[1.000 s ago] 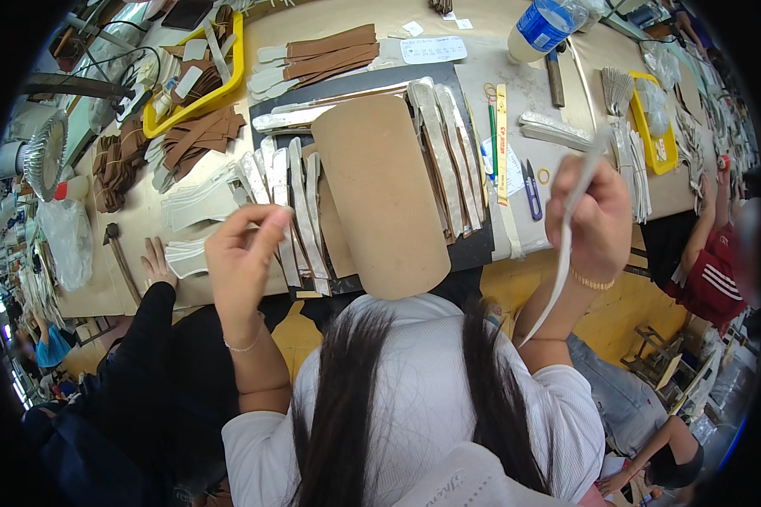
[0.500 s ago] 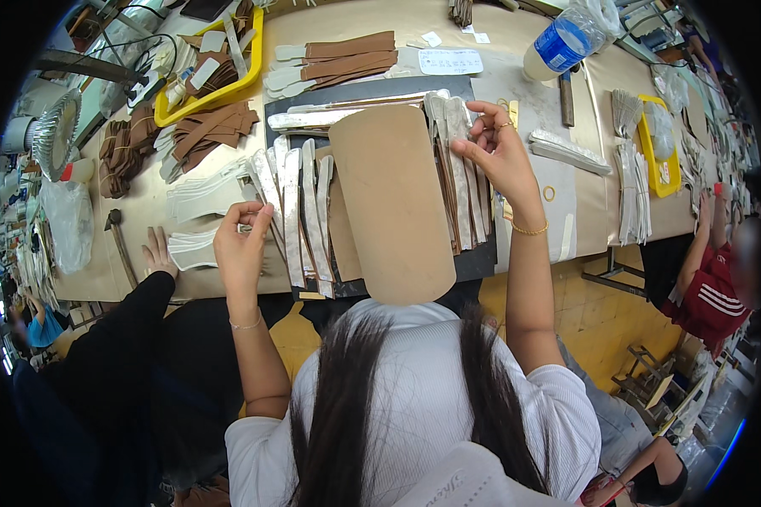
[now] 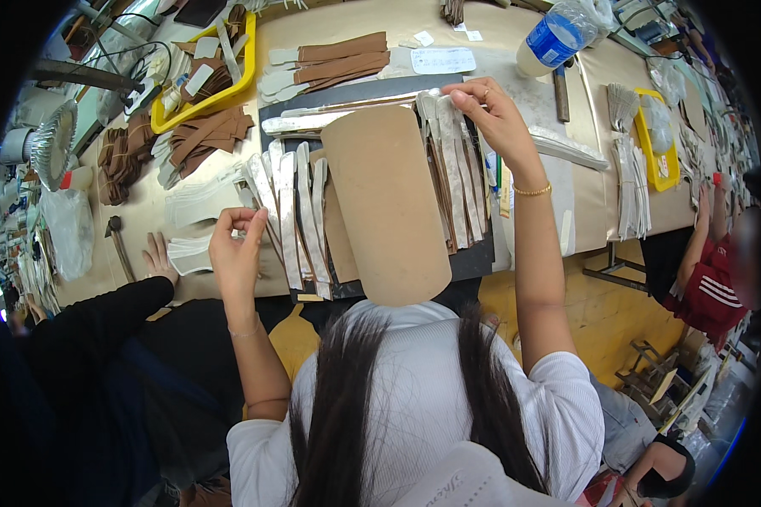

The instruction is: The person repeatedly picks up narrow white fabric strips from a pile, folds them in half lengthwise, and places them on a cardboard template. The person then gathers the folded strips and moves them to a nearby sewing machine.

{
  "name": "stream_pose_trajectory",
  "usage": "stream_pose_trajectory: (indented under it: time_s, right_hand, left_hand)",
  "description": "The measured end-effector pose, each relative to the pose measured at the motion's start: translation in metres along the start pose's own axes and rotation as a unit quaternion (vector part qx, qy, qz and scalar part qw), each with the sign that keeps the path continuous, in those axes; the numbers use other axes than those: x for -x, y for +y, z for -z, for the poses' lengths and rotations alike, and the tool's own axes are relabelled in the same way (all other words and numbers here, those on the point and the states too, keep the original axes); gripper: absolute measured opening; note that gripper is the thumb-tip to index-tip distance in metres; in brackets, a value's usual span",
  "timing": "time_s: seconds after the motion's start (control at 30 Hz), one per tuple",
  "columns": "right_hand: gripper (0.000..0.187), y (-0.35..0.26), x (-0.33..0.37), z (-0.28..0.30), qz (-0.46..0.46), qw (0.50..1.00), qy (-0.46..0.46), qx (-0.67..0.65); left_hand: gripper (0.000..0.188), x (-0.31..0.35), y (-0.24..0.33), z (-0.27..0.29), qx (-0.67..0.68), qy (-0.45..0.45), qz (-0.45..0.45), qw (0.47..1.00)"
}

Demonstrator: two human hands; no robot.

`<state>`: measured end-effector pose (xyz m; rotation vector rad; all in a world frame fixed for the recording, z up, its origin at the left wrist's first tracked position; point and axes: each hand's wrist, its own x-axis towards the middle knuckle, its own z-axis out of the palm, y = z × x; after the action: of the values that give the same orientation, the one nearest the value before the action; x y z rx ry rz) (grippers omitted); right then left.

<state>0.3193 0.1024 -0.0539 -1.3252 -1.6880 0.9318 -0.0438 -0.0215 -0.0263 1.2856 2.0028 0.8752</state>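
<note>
A tan board with rounded ends lies over a dark mat, between two rows of pale strips with brown edges. My right hand is at the far end of the right row, its thumb and forefinger pinched at the tip of a strip. Beside the left row is my left hand, thumb and forefinger pressed together and other fingers curled. Whether anything thin is between them cannot be made out. More pale strips lie crosswise behind the board.
Brown strips and a label card lie at the back. A yellow tray stands back left, a bottle and hammer back right. Another person's hand rests on the table at left, near a hammer.
My right hand has moved slightly left and away from me, from the right row's outer side to the strip tips. My left hand has barely shifted.
</note>
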Motion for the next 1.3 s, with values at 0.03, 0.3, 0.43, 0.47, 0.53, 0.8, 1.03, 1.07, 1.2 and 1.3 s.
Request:
stream_pose_trajectory:
  time_s: [0.03,0.3,0.43,0.47,0.53,0.8,1.03,1.07,1.2,1.3]
  right_hand:
    - [0.027,0.002,-0.002,0.002,0.007,1.000,-0.025,-0.003]
    - [0.021,-0.071,0.023,0.039,-0.073,0.972,-0.046,-0.220]
    - [0.019,-0.137,0.032,0.055,-0.015,0.970,-0.027,-0.240]
    - [0.019,-0.153,0.036,0.060,-0.004,0.971,-0.011,-0.240]
    - [0.018,-0.172,0.035,0.050,0.031,0.963,0.001,-0.268]
    - [0.021,-0.182,0.052,0.032,0.154,0.988,0.021,0.002]
    - [0.026,-0.149,0.079,-0.019,0.066,0.994,-0.025,0.081]
    - [0.022,-0.151,0.083,-0.020,0.048,0.994,-0.027,0.091]
    - [0.015,-0.152,0.093,-0.021,0.049,0.994,-0.036,0.096]
    - [0.013,-0.159,0.090,-0.017,0.057,0.995,-0.059,0.060]
  left_hand:
    - [0.019,0.001,0.005,0.000,0.011,0.000,0.002,1.000]
    - [0.017,0.020,0.075,-0.009,0.234,-0.101,-0.053,0.965]
    - [0.026,0.034,0.148,-0.027,0.232,-0.277,-0.149,0.921]
    - [0.027,0.033,0.163,-0.032,0.217,-0.308,-0.174,0.910]
    - [0.028,0.039,0.178,-0.033,0.189,-0.303,-0.215,0.909]
    - [0.022,0.035,0.162,0.004,0.236,-0.385,-0.069,0.889]
    - [0.023,0.032,0.102,-0.010,0.244,-0.414,0.074,0.874]
    - [0.023,0.032,0.098,-0.014,0.245,-0.412,0.075,0.875]
    - [0.021,0.034,0.094,-0.020,0.243,-0.427,0.093,0.866]
    - [0.020,0.033,0.103,-0.020,0.238,-0.440,0.072,0.863]
